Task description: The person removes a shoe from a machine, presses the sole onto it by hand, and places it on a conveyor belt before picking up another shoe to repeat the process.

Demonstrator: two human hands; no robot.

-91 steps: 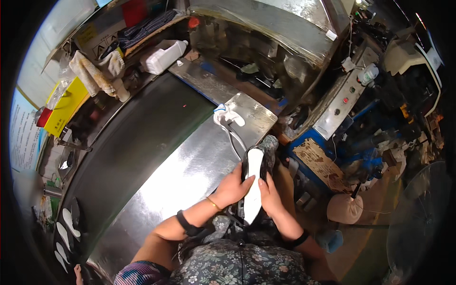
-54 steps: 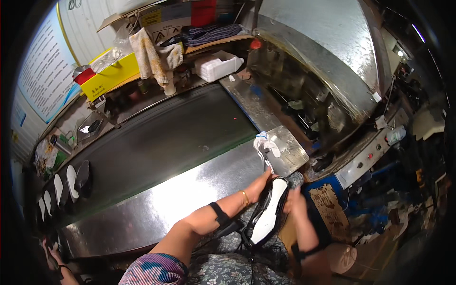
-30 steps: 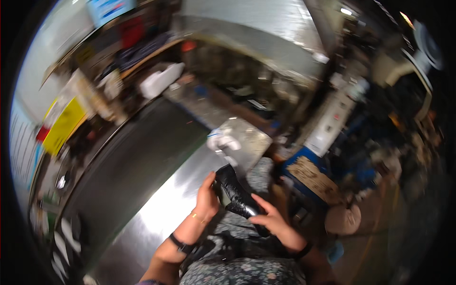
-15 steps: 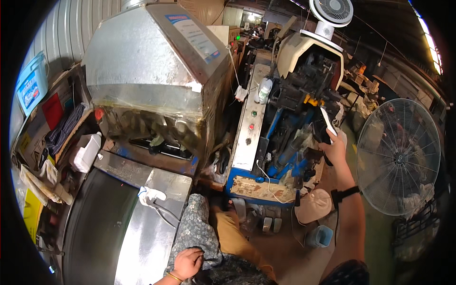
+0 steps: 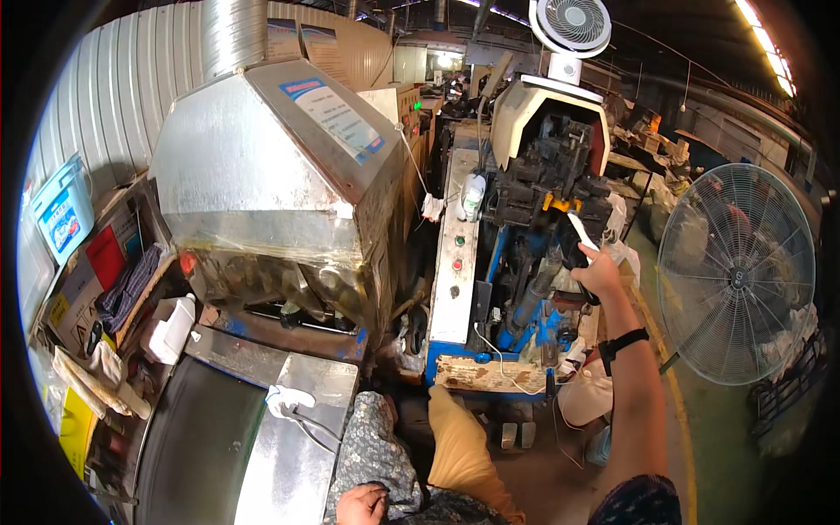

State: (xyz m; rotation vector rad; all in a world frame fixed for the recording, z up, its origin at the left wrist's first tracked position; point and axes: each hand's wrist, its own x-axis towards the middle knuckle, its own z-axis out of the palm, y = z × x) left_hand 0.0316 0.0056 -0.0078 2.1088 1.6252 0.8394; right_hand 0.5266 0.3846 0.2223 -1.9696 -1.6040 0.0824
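My right hand (image 5: 600, 273) is stretched out to the machine (image 5: 556, 162) with black metal parts. Its fingers are closed round the lower end of a long, narrow white piece (image 5: 582, 231), whose exact kind I cannot make out. The piece's upper end points at the machine's head, just below a yellow part (image 5: 557, 204). My left hand (image 5: 361, 505) lies on the floral cloth (image 5: 372, 451) over my lap, fingers loosely bent and nothing seen in them. The lower edge cuts off part of this hand.
A large standing fan (image 5: 738, 278) is at the right, and a small white fan (image 5: 573, 26) tops the machine. To the left, a metal-hooded unit (image 5: 254, 149) stands over a dark conveyor belt (image 5: 206, 437). Pedals (image 5: 518, 435) sit below the machine.
The view has tilted up and shifted. My right hand, still holding the white piece, now appears a little lower and further left; my left hand remains on the cloth, nearer the lower edge.
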